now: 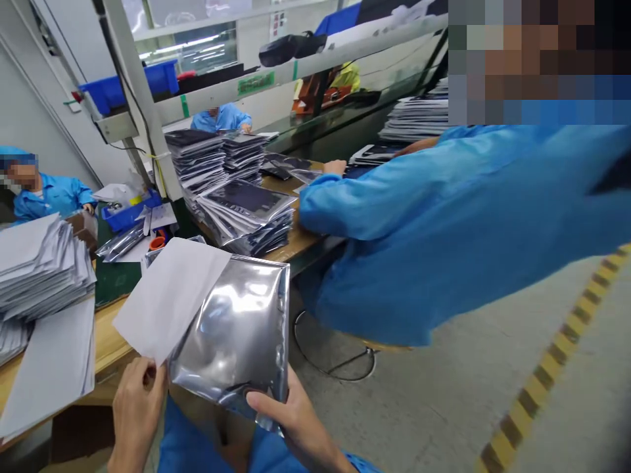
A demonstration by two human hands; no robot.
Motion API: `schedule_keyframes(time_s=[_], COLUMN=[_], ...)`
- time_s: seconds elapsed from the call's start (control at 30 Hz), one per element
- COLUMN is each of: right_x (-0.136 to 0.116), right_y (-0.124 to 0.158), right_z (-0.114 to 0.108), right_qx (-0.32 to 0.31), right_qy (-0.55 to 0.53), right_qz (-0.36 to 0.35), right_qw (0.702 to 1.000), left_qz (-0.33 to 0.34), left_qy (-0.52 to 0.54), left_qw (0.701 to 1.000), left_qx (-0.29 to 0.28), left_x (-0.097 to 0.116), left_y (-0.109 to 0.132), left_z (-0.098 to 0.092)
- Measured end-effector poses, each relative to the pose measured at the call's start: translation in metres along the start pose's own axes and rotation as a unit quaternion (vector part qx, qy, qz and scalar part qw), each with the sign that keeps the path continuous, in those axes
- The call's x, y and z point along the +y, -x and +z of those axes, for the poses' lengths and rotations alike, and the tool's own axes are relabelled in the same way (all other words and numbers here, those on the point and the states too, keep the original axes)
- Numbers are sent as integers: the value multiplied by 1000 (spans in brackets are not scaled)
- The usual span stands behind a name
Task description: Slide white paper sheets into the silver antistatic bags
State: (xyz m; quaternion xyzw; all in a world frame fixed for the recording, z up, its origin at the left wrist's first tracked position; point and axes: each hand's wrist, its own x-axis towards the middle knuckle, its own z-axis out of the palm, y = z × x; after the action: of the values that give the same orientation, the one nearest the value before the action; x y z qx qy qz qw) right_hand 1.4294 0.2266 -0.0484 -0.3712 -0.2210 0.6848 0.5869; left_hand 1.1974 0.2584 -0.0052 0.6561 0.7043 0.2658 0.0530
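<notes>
My left hand (135,407) pinches the lower corner of a white sheet of paper (170,295) between thumb and fingers. Gripped at its lower right corner by my right hand (300,410) is a shiny silver bag (236,328), flat and rectangular, with my thumb lying on its front. The sheet overlaps the bag's upper left edge; whether it goes inside the bag or only lies against it I cannot tell. Both are held in the air above my lap.
Stacked white sheets (44,282) lie on the wooden table at left. Bagged flat items (246,210) are piled ahead, near a blue bin (131,210). A co-worker in a blue coat (419,217) sits close on the right, above a stool (335,374). Striped tape (557,361) marks the floor.
</notes>
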Motion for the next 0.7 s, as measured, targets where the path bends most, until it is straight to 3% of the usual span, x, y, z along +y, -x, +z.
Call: schedule_keyframes(time_s=[0.13, 0.33, 0.47, 0.53, 0.6, 0.7], right_x=[4, 17, 27, 32, 40, 53], right_y=[0, 0, 4, 6, 9, 12], right_z=[7, 14, 16, 18, 21, 26], right_qx=[15, 18, 15, 17, 38, 72], right_qy=[-30, -10, 31, 51, 84, 138], right_qz=[5, -19, -25, -36, -51, -61], right_qw=[999, 1000, 999, 998, 994, 986], left_qz=[2, 83, 35, 54, 115, 140], left_qy=[118, 127, 153, 156, 154, 206], left_qw=[993, 982, 972, 971, 970, 966], left_qx=[29, 116, 174, 170, 149, 75], left_x=[9, 5, -5, -9, -14, -20], left_y=[12, 37, 41, 41, 44, 56], left_z=[9, 23, 17, 15, 16, 22])
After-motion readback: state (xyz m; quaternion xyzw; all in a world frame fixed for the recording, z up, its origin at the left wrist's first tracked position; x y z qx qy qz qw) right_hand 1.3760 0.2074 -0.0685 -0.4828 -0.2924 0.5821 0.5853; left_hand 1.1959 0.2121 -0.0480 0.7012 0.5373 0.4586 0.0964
